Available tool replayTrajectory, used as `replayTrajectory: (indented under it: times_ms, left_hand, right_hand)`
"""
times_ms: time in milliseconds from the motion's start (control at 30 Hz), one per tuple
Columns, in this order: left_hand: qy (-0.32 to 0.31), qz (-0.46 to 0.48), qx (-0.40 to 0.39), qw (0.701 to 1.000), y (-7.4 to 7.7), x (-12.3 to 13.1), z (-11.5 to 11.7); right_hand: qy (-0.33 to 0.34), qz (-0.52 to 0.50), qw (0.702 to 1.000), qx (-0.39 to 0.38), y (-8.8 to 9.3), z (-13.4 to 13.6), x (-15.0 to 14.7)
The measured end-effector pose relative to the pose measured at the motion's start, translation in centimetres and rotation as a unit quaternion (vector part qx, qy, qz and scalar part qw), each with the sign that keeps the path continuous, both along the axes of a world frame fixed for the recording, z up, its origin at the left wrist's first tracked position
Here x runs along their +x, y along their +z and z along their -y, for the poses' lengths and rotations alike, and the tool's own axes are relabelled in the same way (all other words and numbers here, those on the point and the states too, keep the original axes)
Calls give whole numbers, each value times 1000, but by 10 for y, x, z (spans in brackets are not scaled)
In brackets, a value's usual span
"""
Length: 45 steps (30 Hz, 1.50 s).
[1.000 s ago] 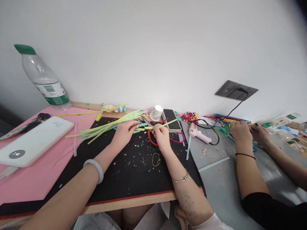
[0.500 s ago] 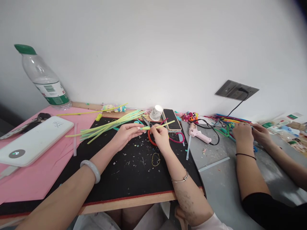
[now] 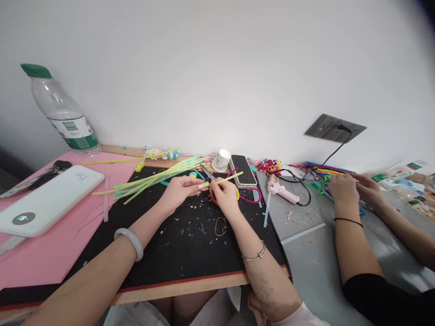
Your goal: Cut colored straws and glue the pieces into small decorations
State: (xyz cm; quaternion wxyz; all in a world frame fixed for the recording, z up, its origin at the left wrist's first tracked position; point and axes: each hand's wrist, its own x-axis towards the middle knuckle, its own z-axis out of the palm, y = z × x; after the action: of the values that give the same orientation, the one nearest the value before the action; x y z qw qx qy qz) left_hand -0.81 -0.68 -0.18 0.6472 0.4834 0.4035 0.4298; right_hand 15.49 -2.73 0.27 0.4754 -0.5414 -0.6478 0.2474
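Observation:
A yellow-green pipe cleaner (image 3: 231, 177) runs between my two hands above the black mat. My left hand (image 3: 183, 190) pinches it near its left part, thumb and index finger together. Close beside, my right hand (image 3: 224, 195) grips the same strip, its free end sticking out up and to the right. A pair of scissors (image 3: 206, 170) with grey blades and a red-orange handle shows right behind my right fingers; I cannot tell whether the hand touches it. A loose bundle of yellow and pale green pipe cleaners (image 3: 152, 179) lies to the left.
Behind stand a paper cup (image 3: 221, 160) and a phone (image 3: 244, 170). To the right are a pink glue gun (image 3: 282, 192) with its cord and another person's hands (image 3: 353, 190). At left, a power bank (image 3: 50, 199) lies on pink sheets (image 3: 68, 253), near a plastic bottle (image 3: 64, 108).
My hands have drawn slightly closer together, and the pipe cleaner's free end has shifted a little left. My right fingers now cover more of the strip. The rest looks the same.

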Motion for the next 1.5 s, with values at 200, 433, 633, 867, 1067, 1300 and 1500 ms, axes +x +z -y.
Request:
replayTrajectory:
  times_ms: [200, 433, 633, 867, 1067, 1300, 1500]
  left_hand:
    - [26, 7, 9, 1000, 3, -1, -1]
    - [17, 2, 0, 1000, 4, -1, 2]
    - [3, -3, -2, 1000, 5, 0, 3]
    - [-61, -66, 74, 993, -2, 2, 1]
    - [-112, -103, 129, 980, -1, 1, 0]
    - [19, -100, 88, 991, 1, -6, -5]
    - [70, -53, 42, 995, 4, -6, -3]
  right_hand:
    - [-46, -152, 987, 6, -1, -2, 1]
    - [58, -253, 963, -67, -1, -4, -3]
    - [52, -261, 960, -84, -5, -6, -1]
    - [79, -204, 969, -115, -6, -4, -5]
    - [108, -170, 971, -130, -3, -2, -6]
    - [-118, 125, 985, -13, -5, -7, 17]
    - [-124, 311, 937, -97, -6, -3, 18]
